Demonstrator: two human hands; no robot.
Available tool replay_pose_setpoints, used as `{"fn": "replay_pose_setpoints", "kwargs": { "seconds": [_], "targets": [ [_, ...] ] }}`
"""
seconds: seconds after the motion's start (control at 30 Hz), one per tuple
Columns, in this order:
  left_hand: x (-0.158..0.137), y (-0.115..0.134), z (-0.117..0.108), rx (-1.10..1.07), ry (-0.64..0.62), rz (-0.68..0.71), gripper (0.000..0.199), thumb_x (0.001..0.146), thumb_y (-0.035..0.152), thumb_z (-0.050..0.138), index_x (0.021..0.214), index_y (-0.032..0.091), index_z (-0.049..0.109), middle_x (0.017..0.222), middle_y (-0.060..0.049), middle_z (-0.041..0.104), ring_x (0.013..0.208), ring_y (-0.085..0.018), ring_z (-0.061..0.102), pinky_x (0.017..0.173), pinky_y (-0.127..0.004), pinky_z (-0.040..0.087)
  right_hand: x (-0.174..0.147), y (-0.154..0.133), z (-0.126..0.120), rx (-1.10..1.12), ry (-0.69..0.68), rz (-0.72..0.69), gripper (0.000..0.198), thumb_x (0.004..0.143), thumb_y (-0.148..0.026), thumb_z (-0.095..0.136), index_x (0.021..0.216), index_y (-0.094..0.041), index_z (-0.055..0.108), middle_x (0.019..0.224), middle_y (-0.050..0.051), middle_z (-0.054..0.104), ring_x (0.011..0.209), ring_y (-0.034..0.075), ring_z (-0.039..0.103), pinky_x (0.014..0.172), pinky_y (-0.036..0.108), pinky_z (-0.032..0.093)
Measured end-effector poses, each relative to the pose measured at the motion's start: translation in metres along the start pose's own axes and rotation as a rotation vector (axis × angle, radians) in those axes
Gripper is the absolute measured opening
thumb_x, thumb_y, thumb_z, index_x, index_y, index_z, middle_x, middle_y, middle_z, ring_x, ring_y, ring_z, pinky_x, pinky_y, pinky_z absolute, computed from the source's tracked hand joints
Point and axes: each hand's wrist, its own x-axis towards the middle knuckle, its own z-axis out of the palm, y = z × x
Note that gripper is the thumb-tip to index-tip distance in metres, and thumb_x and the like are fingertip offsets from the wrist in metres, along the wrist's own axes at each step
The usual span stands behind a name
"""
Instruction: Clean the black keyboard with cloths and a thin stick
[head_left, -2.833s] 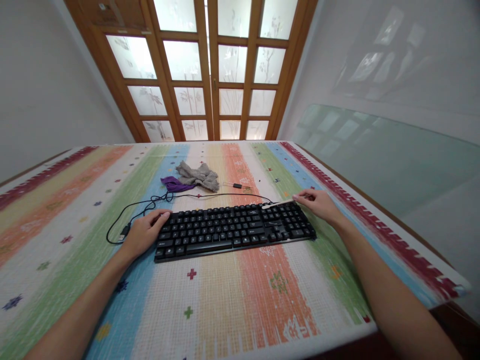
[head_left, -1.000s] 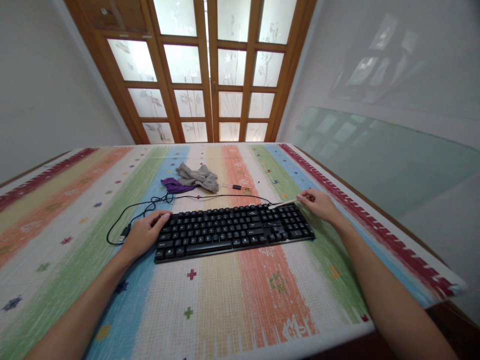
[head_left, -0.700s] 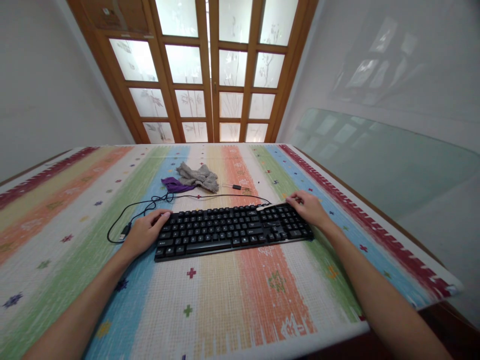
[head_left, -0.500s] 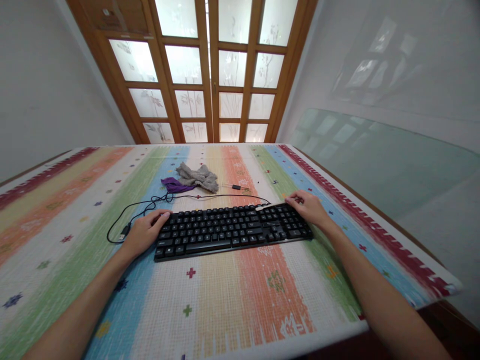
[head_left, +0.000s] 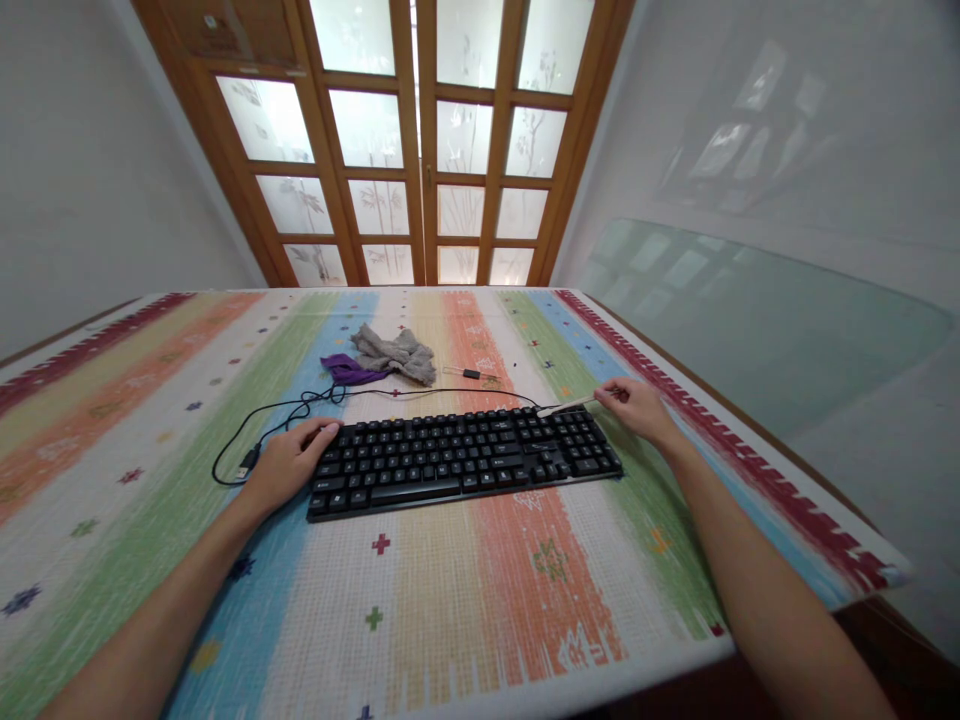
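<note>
A black keyboard point(head_left: 427, 465) lies on the striped tablecloth point(head_left: 442, 600). My left hand point(head_left: 289, 465) is closed on its left end, with the thumb on the top left corner. Pinched in my right hand point(head_left: 634, 408), just beyond the upper right corner, is a thin pale stick point(head_left: 568, 405). The far tip of the stick reaches the top row of keys near the number pad; whether it touches them I cannot tell.
Behind the keyboard lie a crumpled grey cloth point(head_left: 397, 353), a purple cloth point(head_left: 346, 371) and a small black item point(head_left: 471, 374) with thin pale ends. The keyboard's cable point(head_left: 259, 410) loops to the left, ending in a USB plug point(head_left: 249, 461). Wooden glazed doors point(head_left: 420, 190) stand beyond the table.
My right hand has moved to the right with the stick, drawing its tip along the top of the keyboard. My left hand keeps its place.
</note>
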Motion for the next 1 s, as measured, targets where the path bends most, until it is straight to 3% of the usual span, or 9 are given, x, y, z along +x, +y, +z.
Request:
{"fn": "replay_pose_setpoints", "kwargs": {
  "seconds": [0.23, 0.4, 0.7, 1.0],
  "targets": [
    [-0.001, -0.001, 0.0, -0.019, 0.008, 0.014, 0.053, 0.085, 0.061, 0.036, 0.096, 0.023, 0.07, 0.095, -0.004, 0.077, 0.09, -0.025, 0.069, 0.083, -0.031, 0.051, 0.0, 0.003, -0.005, 0.12, 0.011, 0.05, 0.046, 0.071, -0.067, 0.052, 0.064, -0.022, 0.06, 0.061, 0.005, 0.062, 0.06, 0.019, 0.053, 0.058, 0.032, 0.041],
    [-0.001, 0.0, 0.001, -0.034, 0.012, 0.04, 0.052, 0.086, 0.06, 0.036, 0.094, 0.023, 0.071, 0.096, -0.004, 0.077, 0.09, -0.025, 0.069, 0.085, -0.032, 0.051, -0.004, -0.015, 0.002, 0.216, -0.027, 0.035, 0.06, 0.071, -0.08, 0.052, 0.066, -0.021, 0.062, 0.056, 0.002, 0.058, 0.056, 0.018, 0.05, 0.055, 0.031, 0.039],
    [-0.002, 0.0, 0.003, -0.076, 0.013, 0.051, 0.053, 0.087, 0.06, 0.035, 0.097, 0.022, 0.07, 0.091, -0.005, 0.075, 0.085, -0.024, 0.068, 0.081, -0.033, 0.05, -0.019, -0.085, 0.016, 0.276, -0.194, -0.09, 0.058, 0.078, -0.077, 0.051, 0.069, -0.021, 0.062, 0.064, 0.003, 0.062, 0.063, 0.019, 0.055, 0.061, 0.03, 0.042],
    [-0.001, -0.002, 0.002, -0.089, 0.014, 0.059, 0.05, 0.086, 0.059, 0.037, 0.095, 0.022, 0.07, 0.09, -0.004, 0.075, 0.087, -0.025, 0.067, 0.081, -0.033, 0.05, -0.032, -0.162, 0.08, 0.323, -0.348, -0.238, 0.044, 0.087, -0.058, 0.054, 0.071, -0.018, 0.063, 0.071, 0.004, 0.067, 0.068, 0.018, 0.058, 0.066, 0.03, 0.042]
  ]
}}
